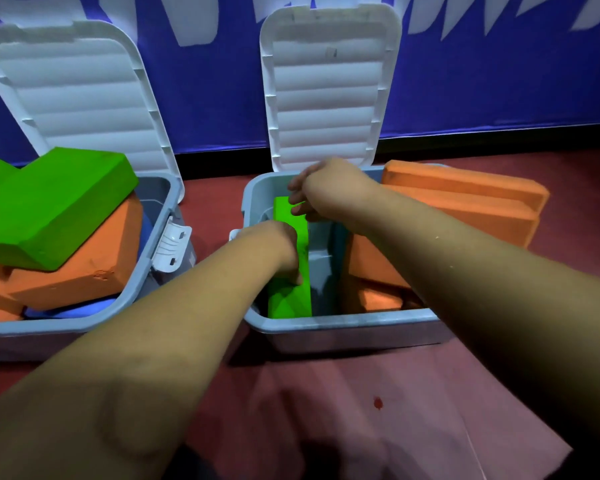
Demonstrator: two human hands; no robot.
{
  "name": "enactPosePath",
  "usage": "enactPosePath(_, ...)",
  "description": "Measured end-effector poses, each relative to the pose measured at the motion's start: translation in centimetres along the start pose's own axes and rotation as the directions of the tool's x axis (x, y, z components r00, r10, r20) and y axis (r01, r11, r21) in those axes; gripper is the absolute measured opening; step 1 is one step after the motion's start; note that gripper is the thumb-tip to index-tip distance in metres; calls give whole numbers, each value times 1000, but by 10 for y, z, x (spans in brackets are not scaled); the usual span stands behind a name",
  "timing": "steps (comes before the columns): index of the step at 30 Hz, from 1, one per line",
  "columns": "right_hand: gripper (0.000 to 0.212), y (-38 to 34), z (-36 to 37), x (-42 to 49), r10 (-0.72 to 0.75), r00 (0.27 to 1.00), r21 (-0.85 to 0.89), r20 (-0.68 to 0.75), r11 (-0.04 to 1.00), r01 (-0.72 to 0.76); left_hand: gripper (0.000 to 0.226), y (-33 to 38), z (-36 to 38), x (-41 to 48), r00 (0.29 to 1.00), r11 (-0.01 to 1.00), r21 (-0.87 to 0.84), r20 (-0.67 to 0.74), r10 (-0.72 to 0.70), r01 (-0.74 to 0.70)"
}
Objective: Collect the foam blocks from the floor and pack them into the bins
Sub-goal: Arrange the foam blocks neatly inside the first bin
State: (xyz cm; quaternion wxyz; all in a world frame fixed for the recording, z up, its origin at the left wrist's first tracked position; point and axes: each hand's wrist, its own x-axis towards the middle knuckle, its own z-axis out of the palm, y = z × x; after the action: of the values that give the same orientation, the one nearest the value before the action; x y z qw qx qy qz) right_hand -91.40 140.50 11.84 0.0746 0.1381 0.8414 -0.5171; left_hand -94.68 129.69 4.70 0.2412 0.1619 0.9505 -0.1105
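Red floor point(215, 202) meets a blue wall point(465, 81). Inside the right bin point(343, 323), at its left side, a green block point(291, 299) stands on edge; the left hand point(284, 251) grasps its near part, the right hand point(319, 192) its far end. Beside it, orange blocks point(465, 199) crowd the bin's right side.

Light's coming in pretty dim overall; the white lids point(326, 81) are catching most of it; the forearms point(499, 289) are sitting in murky shadow, darkening toward the frame bottom; the green foam block point(291, 303) is glowing oversaturated; the wide lens is bending the edges; everything's looking slightly soft.
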Motion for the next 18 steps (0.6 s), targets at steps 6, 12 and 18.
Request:
enactPosePath(6,35,-2,-92,-35,-353,900,-320,-257,909,266,99,42,0,-9,886,604,-683,-143,442,-411)
enactPosePath(12,43,60,-167,-34,-203,927,-656,-315,752,-58,75,71,1,6,872,330,-841,-290,395,-429)
enactPosePath(18,78,95,-197,-28,18,964,-636,-266,748,-189,98,59,-6,-9,912,146,-928,-291,288,-343)
